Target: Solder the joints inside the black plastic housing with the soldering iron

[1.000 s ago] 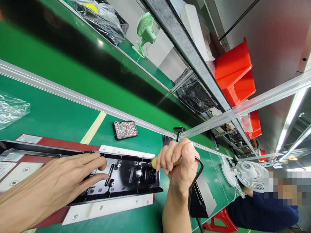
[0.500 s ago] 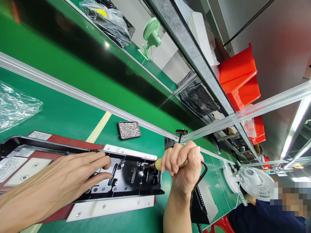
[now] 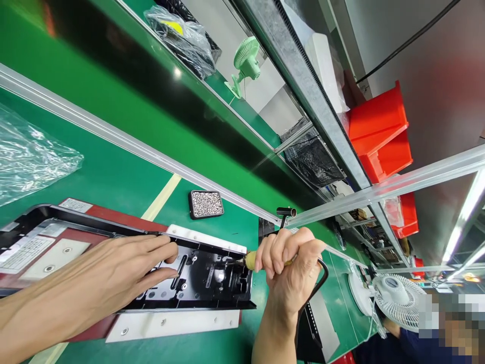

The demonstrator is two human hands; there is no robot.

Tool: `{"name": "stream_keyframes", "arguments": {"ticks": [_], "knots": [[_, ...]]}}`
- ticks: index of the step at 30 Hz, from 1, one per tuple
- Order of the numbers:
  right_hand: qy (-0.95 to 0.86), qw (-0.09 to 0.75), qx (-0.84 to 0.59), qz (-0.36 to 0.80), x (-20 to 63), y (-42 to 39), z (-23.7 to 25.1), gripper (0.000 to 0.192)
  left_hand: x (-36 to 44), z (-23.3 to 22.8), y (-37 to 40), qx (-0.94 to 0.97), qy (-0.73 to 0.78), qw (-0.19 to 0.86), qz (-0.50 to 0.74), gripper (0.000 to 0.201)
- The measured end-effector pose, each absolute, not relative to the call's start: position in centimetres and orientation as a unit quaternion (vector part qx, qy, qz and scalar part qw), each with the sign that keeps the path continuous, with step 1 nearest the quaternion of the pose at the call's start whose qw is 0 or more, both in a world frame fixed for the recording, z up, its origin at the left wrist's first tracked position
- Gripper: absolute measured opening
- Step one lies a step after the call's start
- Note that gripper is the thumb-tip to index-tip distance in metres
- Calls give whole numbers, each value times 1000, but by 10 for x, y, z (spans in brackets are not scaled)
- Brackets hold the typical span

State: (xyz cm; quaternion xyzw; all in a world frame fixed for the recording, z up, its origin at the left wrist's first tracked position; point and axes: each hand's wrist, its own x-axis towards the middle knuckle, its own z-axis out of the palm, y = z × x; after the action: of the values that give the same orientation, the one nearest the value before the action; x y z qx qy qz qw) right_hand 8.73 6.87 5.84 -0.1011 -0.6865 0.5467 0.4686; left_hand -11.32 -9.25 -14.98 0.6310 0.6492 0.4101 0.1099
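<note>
Compared with a second ago, our view is turned slightly, so the black housing (image 3: pixel 200 263) and both hands sit further right and more of its rounded left end shows; against one another they keep nearly the same places. Our worktop (image 3: pixel 242 212) is green, edged by a metal rail (image 3: pixel 113 137), with a small tray (image 3: pixel 206 217) of silver pieces (image 3: pixel 206 203) near the rail and clear plastic (image 3: pixel 41 156) at the left. Beyond it we see a green fan (image 3: pixel 246 58) and red bins (image 3: pixel 379 121); at the right stands a white fan (image 3: pixel 390 285). White strips (image 3: pixel 185 323) and dark red boards (image 3: pixel 125 221) lie beneath the housing.

Our left hand (image 3: pixel 132 265) lies across the housing, thumb parted from the bent fingers; its palm side is hidden. Our right hand (image 3: pixel 291 260) is wrapped around a yellow-handled tool (image 3: pixel 250 261), covering most of the grip, and a black cable (image 3: pixel 325 275) loops from it. We cannot make out whether the tool's dark tip touches the housing. The housing's left end runs out of frame, and a person (image 3: pixel 407 349) in dark blue is cut off at the lower right.

The housing's long axis runs left to right, sloping slightly downward. Over its right end, the yellow-handled tool lies nearly along that axis, tip pointing left.
</note>
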Motion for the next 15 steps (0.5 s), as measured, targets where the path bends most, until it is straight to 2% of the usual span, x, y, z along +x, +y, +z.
{"name": "stream_keyframes", "arguments": {"ticks": [8, 12, 15], "knots": [[-701, 466, -132, 524, 88, 68, 63, 79, -111, -147, -93, 649, 638, 83, 405, 38], [-711, 435, -92, 545, 89, 72, 65, 79, -111, -146, -94, 646, 642, 100, 401, 39], [-716, 413, -73, 558, 91, 76, 66, 79, -109, -146, -93, 640, 636, 68, 426, 36]]}}
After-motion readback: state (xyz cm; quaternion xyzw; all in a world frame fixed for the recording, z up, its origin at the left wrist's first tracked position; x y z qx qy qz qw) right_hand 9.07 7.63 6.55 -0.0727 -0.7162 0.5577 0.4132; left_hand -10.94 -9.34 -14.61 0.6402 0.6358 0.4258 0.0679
